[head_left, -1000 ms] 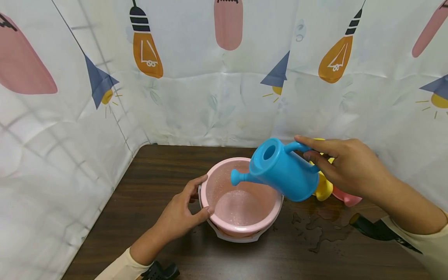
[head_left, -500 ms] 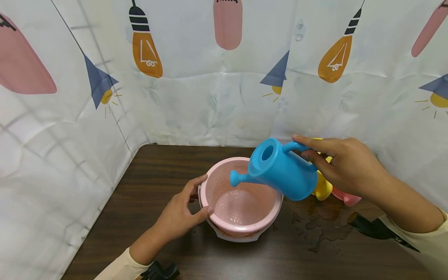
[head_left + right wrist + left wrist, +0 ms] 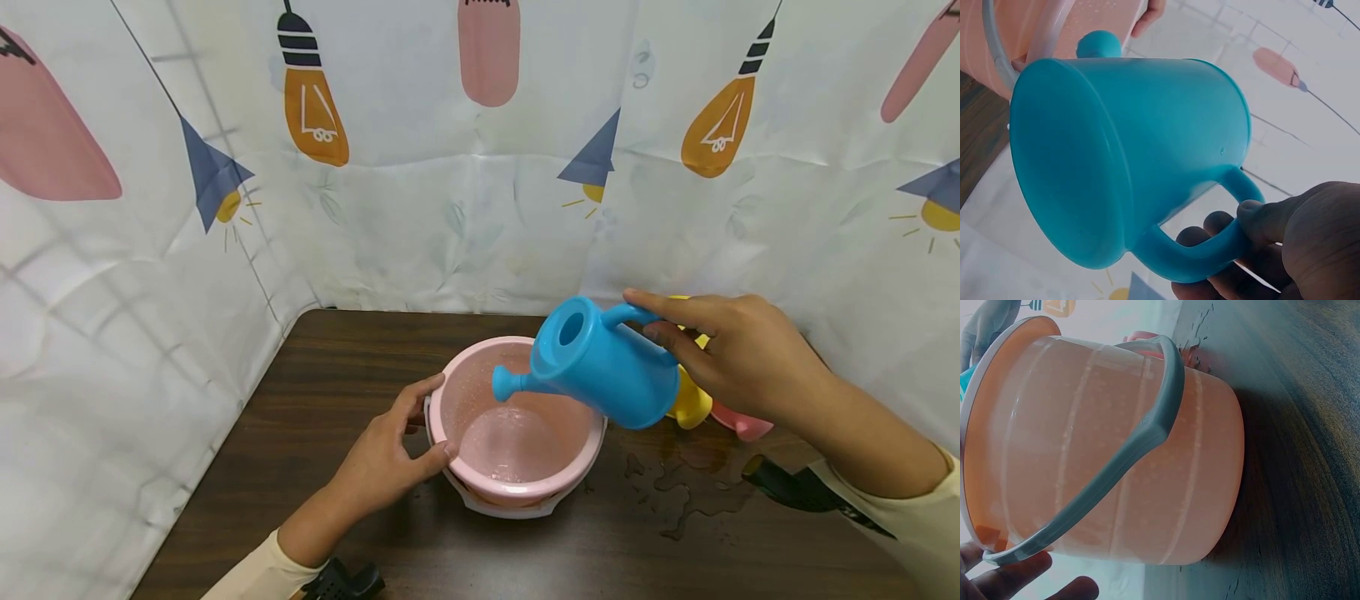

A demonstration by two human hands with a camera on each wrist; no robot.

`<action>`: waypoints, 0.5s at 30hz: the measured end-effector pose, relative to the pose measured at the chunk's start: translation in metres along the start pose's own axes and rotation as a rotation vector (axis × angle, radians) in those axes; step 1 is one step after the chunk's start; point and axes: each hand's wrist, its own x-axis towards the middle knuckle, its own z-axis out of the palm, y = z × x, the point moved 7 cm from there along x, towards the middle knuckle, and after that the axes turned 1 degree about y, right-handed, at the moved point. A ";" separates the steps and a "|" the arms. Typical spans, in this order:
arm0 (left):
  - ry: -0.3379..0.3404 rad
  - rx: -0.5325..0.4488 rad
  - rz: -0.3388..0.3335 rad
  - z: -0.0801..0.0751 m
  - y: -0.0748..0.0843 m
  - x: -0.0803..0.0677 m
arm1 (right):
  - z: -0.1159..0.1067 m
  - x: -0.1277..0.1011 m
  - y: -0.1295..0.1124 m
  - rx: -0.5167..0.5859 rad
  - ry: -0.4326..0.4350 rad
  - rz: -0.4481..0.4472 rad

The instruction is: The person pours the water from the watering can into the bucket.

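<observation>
A pink bucket [image 3: 517, 433] with a pale handle folded down along its wall stands on the dark wooden desk [image 3: 330, 392], near the middle and somewhat toward the back edge, with a little water lying in its bottom. The left hand [image 3: 390, 454] grips the bucket's left rim, thumb hooked over the edge and fingers curled against the outer wall. The right hand [image 3: 738, 354] pinches the loop handle of a blue watering can [image 3: 603, 367], which it holds in the air tilted down to the left, its spout [image 3: 506, 383] hanging over the bucket's opening. The two hands are well apart, one on either side of the bucket. Behind the can, toward the desk's back right corner, lie a yellow toy [image 3: 690, 404] and a pink toy [image 3: 742, 425], just beside each other. A puddle of water [image 3: 678, 483] spreads on the desk to the right of the bucket.
</observation>
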 end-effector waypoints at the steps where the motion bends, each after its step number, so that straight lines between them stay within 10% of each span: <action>1: 0.000 -0.001 0.002 0.000 0.000 0.000 | 0.000 0.000 0.000 -0.001 0.000 0.000; 15: 0.001 0.010 -0.008 0.000 -0.001 0.000 | 0.000 0.001 0.000 0.001 0.007 -0.009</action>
